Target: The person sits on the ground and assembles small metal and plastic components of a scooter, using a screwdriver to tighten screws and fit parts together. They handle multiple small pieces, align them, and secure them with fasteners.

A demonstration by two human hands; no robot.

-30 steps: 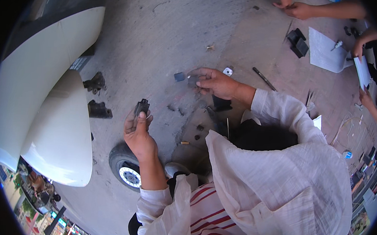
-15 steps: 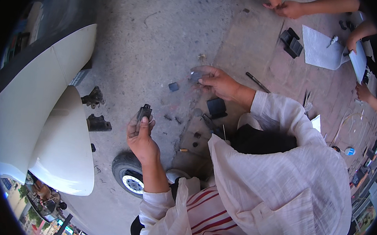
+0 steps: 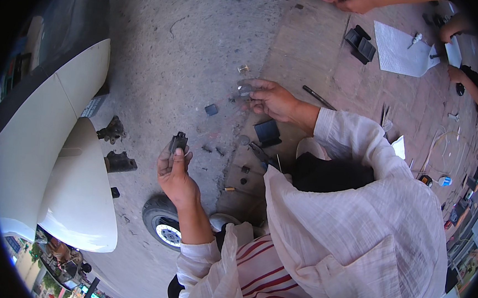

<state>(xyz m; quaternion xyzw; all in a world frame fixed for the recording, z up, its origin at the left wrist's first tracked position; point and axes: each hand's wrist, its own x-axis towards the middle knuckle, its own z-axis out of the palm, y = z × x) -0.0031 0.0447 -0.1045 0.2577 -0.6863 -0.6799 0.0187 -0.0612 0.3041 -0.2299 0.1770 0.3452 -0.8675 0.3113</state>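
Note:
A small black plastic part (image 3: 178, 140) is gripped upright between the thumb and fingers of my left hand (image 3: 175, 175). My right hand (image 3: 275, 103) pinches a small, flat dark piece (image 3: 243, 91) with a bright spot, its outline blurred. On the concrete below my right fingers lie a dark square piece (image 3: 211, 109) and an open black case (image 3: 268, 132). Scattered nearer my left hand are several small black bits (image 3: 246, 170), a short tan cylinder (image 3: 229, 189) and dark pliers-like tools (image 3: 263, 156).
White vehicle panels (image 3: 77, 204) with black brackets (image 3: 119, 163) stand left, a wheel (image 3: 161, 224) below. At upper right, a co-worker's hands (image 3: 360, 1) and more hands (image 3: 456, 74) are near white sheets (image 3: 396, 46) and a black case (image 3: 360, 45). A black rod (image 3: 318, 97) lies right.
The view has shifted, bringing a metal lever into the top left. My right hand has moved up, away from the dark square piece. The co-worker's hands at the right have moved.

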